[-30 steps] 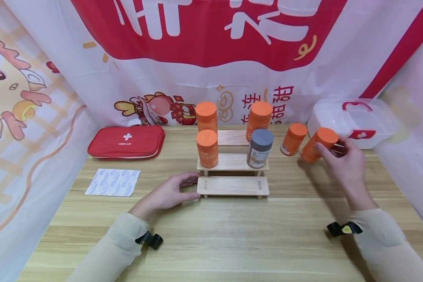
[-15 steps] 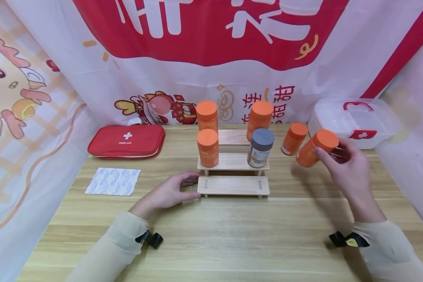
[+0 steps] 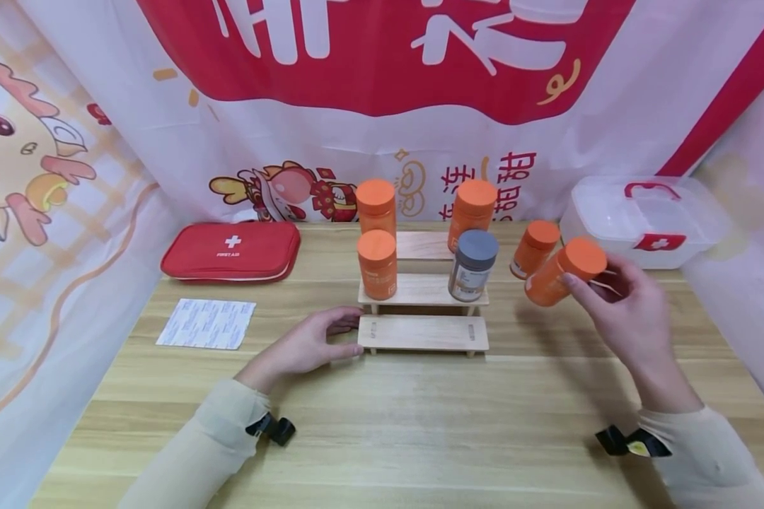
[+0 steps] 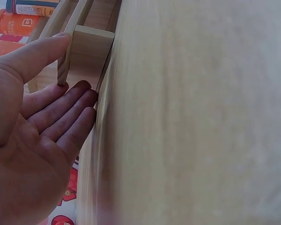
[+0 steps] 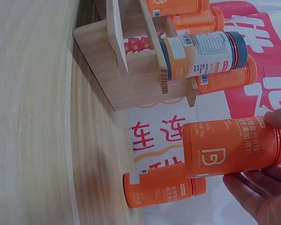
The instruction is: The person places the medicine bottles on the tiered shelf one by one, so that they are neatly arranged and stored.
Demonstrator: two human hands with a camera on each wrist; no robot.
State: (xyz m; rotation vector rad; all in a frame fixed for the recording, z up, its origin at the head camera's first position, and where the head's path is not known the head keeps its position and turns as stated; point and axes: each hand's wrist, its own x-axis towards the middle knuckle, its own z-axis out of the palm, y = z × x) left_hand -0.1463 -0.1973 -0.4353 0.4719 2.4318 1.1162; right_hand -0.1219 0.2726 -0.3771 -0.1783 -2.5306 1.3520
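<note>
My right hand grips an orange supplement bottle around its lid end, in the air at the right. The bottle leans, its base toward the left. Beside it a second orange bottle stands on the table. At the left end of a stepped wooden rack is my left hand. Its thumb and forefinger touch the lowest step's front and back edges, the fingers fairly straight in the left wrist view. On the upper steps stand several orange bottles and one grey-lidded bottle.
A red first-aid pouch lies at the back left, with a white printed sheet in front of it. The clear plastic box with a red handle stands at the back right. A printed cloth hangs behind the table.
The right hand has lifted the orange bottle and brought it a little left and toward me, tilting it more. My left hand keeps its place at the rack.
</note>
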